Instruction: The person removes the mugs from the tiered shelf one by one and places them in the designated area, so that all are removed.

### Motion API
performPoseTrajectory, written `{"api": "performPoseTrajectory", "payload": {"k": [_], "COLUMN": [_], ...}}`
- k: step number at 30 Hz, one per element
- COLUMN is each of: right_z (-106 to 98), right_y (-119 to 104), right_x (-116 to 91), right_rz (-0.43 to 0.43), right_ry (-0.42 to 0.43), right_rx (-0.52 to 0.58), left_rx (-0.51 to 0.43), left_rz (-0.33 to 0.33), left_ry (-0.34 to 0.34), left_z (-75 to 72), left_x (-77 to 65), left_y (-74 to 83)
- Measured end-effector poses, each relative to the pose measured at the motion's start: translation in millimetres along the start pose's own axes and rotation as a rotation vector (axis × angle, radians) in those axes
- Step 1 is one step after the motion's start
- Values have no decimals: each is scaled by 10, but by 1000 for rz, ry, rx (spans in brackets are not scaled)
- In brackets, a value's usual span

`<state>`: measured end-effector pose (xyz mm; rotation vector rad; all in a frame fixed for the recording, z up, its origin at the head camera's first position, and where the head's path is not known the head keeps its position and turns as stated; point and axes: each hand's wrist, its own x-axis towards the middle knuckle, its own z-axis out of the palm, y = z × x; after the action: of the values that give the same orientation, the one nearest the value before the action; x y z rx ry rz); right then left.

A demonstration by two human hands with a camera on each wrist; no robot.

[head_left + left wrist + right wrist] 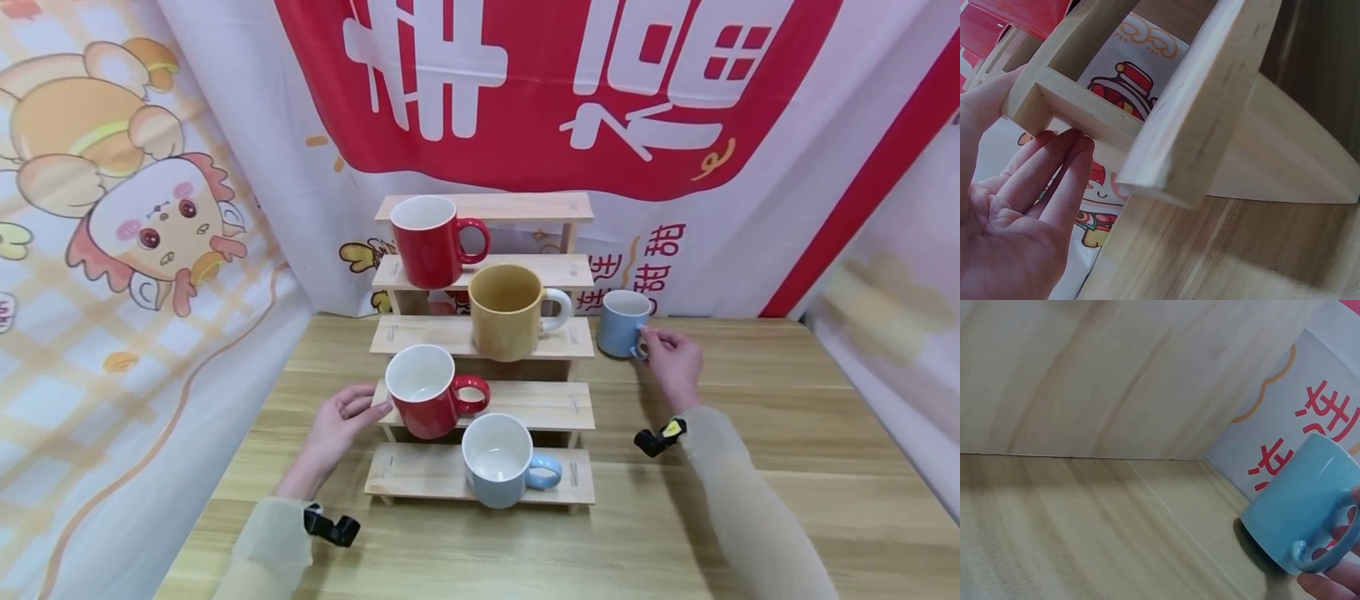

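Observation:
My right hand (672,362) pinches the handle of a small blue mug (621,323) with a white inside, right of the rack in the head view. In the right wrist view the fingers (1338,578) are on its handle, and the mug's base is close over the table with a shadow beside it. A stepped wooden rack (551,405) stands in the middle. My left hand (335,425) holds the left end of one of its lower boards, thumb above and fingertips at the underside in the left wrist view. Right beside the thumb sits a red mug (426,408).
On the rack also stand another red mug (426,250) near the top, a yellow mug (504,321) with a white handle, and a white mug (491,467) with a blue handle on the bottom board. Printed cloth (247,100) hangs behind and at the sides of the wooden table (750,500).

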<state>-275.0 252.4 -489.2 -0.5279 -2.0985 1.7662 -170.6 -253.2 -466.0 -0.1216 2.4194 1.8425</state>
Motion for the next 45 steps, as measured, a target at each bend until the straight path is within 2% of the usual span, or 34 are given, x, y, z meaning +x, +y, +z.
{"api": "performPoseTrajectory", "payload": {"k": [8,19,26,31,34,37,42,45], "right_z": [-19,35,87,74,47,27,30,46], "right_y": [6,11,38,-9,-114,-311,-848,-1203], "right_x": [-107,-143,-171,-220,-255,-277,-354,-461], "right_rz": [49,32,30,45,18,-61,-202,-258], "right_ry": [-34,-39,-35,-88,-109,-93,-76,-112], "right_rx": [-53,-22,-51,-103,-125,-112,-71,-39], "left_rx": [4,7,4,4,4,4,13,17], "left_rz": [-17,-7,-5,-11,-14,-13,-5,0], "left_ry": [0,-2,-11,-10,-9,-8,-8,-9], "left_z": [-22,-41,-36,-26,-22,-18,-15,-15], "left_x": [-29,-53,-52,-42,-30,-13,1,-1], "left_y": [21,9,18,20,16,6,-4,-6]}}
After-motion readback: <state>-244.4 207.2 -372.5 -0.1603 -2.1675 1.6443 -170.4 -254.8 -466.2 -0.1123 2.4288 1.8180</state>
